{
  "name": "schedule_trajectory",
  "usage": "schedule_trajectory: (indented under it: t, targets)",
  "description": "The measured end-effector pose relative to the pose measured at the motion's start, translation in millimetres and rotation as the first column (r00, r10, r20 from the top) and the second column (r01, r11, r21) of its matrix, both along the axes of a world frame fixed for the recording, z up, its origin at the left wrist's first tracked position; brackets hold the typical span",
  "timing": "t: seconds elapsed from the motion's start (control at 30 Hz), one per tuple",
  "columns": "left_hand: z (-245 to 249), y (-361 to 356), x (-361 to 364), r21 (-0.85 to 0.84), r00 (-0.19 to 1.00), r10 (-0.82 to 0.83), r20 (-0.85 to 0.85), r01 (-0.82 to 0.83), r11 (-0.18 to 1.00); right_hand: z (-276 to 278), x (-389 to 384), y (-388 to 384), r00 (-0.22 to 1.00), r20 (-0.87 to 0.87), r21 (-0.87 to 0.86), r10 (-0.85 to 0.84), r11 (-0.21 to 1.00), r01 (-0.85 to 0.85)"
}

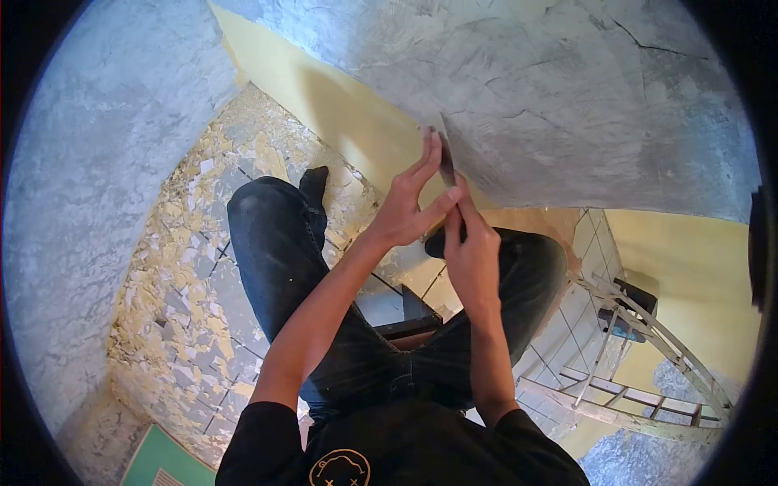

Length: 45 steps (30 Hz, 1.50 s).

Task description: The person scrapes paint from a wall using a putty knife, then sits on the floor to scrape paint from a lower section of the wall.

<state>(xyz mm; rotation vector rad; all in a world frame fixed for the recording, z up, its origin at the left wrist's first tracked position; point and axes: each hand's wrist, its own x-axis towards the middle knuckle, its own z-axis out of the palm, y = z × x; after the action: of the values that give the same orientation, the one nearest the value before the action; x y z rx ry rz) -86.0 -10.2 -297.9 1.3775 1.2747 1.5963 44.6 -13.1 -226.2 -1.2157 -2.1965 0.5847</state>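
A thin, flat metal scraper (447, 159) is between my two hands, its upper end against the wall. My right hand (473, 251) is closed on its lower end, with the index finger stretched along it. My left hand (408, 202) grips it from the left, fingertips on the upper part of the blade and thumb near the right index finger. The blade lies where the bare grey wall (551, 105) meets the remaining yellow paint (356, 121). The scraper's handle, if any, is hidden by my right hand.
Flakes of yellow paint (182, 324) litter the tiled floor at left. My bent knees (271, 235) are spread before the wall. A wooden ladder (648, 324) stands at right, with a dark object (636, 300) behind it. A green panel (162, 462) lies at lower left.
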Motion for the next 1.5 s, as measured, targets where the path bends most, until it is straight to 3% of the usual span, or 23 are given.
schedule_trajectory:
  t: [0.13,0.17,0.27,0.33,0.43,0.47,0.53,0.57,0.67,0.8,0.9,0.97,1.0,1.07,1.1,1.2,1.37,1.4,1.43,1.5]
  targets:
    - [-0.8,1.8,-2.5,0.001,1.000,-0.010,0.005,0.010,1.000,-0.9,-6.0,9.5,0.994,0.080,-0.128,-0.070,0.989,0.080]
    - [0.1,4.5,-3.3,-0.017,1.000,0.002,0.031,-0.001,1.000,-5.3,-4.8,9.6,0.998,0.061,-0.001,-0.015,1.000,0.015]
    - [2.5,-0.9,-1.9,-0.015,0.999,-0.032,-0.001,0.032,0.999,2.6,1.4,4.0,1.000,-0.003,-0.022,0.013,1.000,-0.013]
    - [0.5,1.1,1.3,-0.009,1.000,0.025,0.002,-0.025,1.000,11.9,-3.4,3.4,0.998,0.070,-0.022,-0.005,1.000,0.006]
    - [-3.4,2.4,3.5,0.004,0.997,0.072,0.008,-0.072,0.997,-12.0,-2.2,7.6,0.995,0.059,-0.186,-0.082,0.978,0.092]
    - [-1.2,4.3,1.3,0.004,0.998,0.069,0.001,-0.069,0.998,-6.0,-2.3,7.7,0.995,0.056,-0.179,-0.081,0.980,0.090]
    - [2.5,0.7,1.6,-0.010,1.000,0.029,0.007,-0.029,1.000,11.0,-3.5,2.4,0.998,0.064,0.004,0.003,1.000,-0.003]
    - [4.6,-1.4,0.8,-0.024,1.000,-0.004,0.019,0.005,1.000,18.0,-4.2,1.3,0.997,0.066,-0.118,-0.038,0.992,0.046]
    - [-3.6,6.5,-4.9,-0.016,1.000,0.021,0.020,-0.021,1.000,-6.1,-10.5,5.4,0.989,0.107,-0.263,-0.101,0.957,0.126]
    - [-0.6,1.0,-4.2,-0.031,1.000,-0.015,0.001,0.015,0.999,11.9,-6.6,1.3,0.999,0.011,-0.176,-0.032,0.984,0.033]
    - [2.3,0.8,-2.7,-0.018,0.999,0.020,0.025,-0.020,1.000,5.8,-8.2,7.2,0.997,0.076,-0.064,-0.013,0.998,0.018]
    - [-1.8,6.2,-4.0,-0.027,0.998,0.057,0.038,-0.056,0.998,-16.2,-7.5,13.0,0.999,0.006,0.090,0.053,0.995,-0.053]
    - [-2.1,6.3,-4.3,-0.028,0.998,0.058,0.036,-0.057,0.998,-13.6,-4.1,14.4,0.999,0.004,0.089,0.053,0.995,-0.054]
    - [-2.8,2.7,-4.9,-0.027,0.999,-0.025,0.030,0.026,0.999,6.8,2.2,11.7,0.994,0.068,0.115,0.088,0.989,-0.095]
    - [-3.3,3.5,-5.6,-0.030,0.999,-0.018,0.029,0.019,0.999,25.9,-4.1,6.0,0.994,0.106,-0.080,0.018,0.997,-0.009]
    - [-4.0,6.7,-0.5,0.014,0.997,0.073,-0.013,-0.073,0.997,-13.9,-4.5,16.1,0.999,0.026,-0.021,0.030,0.999,-0.029]
    - [5.7,0.5,-2.5,0.002,1.000,-0.018,-0.026,0.018,1.000,5.5,-1.5,9.8,0.999,-0.003,-0.002,0.053,0.999,-0.053]
    - [3.5,3.0,-5.3,0.001,1.000,-0.011,-0.027,0.011,1.000,7.3,-2.1,11.2,0.999,-0.027,-0.020,0.040,0.999,-0.041]
    - [-0.4,6.8,-6.3,-0.015,0.999,0.032,-0.003,-0.032,0.999,1.2,-8.1,14.5,0.998,0.055,-0.087,-0.005,0.996,0.010]
    - [-5.0,9.0,-2.1,-0.029,0.998,0.060,0.026,-0.059,0.998,-13.6,-3.1,11.3,0.999,0.043,-0.056,-0.002,0.998,0.005]
